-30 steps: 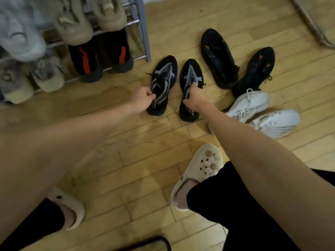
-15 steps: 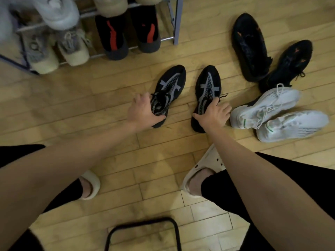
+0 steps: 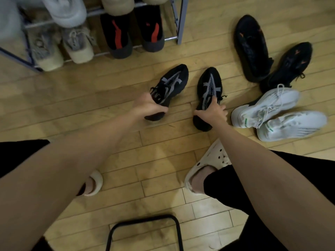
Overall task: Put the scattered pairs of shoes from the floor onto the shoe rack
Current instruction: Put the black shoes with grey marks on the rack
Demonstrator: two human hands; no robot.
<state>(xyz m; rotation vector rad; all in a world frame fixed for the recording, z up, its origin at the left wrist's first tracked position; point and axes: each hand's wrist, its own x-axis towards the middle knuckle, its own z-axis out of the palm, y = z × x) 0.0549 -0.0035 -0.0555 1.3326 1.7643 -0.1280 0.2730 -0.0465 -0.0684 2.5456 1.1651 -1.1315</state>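
Two black sneakers with grey stripes are in the middle of the wooden floor. My left hand (image 3: 147,105) grips the left black-grey sneaker (image 3: 172,82) at its collar, and its heel looks raised off the floor. My right hand (image 3: 212,111) grips the right black-grey sneaker (image 3: 210,84) at its opening. A pair of black shoes with orange marks (image 3: 252,48) lies at the upper right. A white sneaker pair (image 3: 272,105) lies right of my right hand. The metal shoe rack (image 3: 180,20) at the top left holds several shoes.
Black-and-red shoes (image 3: 117,33) and beige sneakers (image 3: 78,46) fill the rack's bottom tier, with pale shoes above. My feet in cream clogs (image 3: 213,160) stand on the floor. A black metal frame (image 3: 145,220) is at the bottom edge.
The view has shifted so the rack sits farther right and the black frame shows. Both hands have closed tighter on the black-grey sneakers, and the left sneaker has tilted up.
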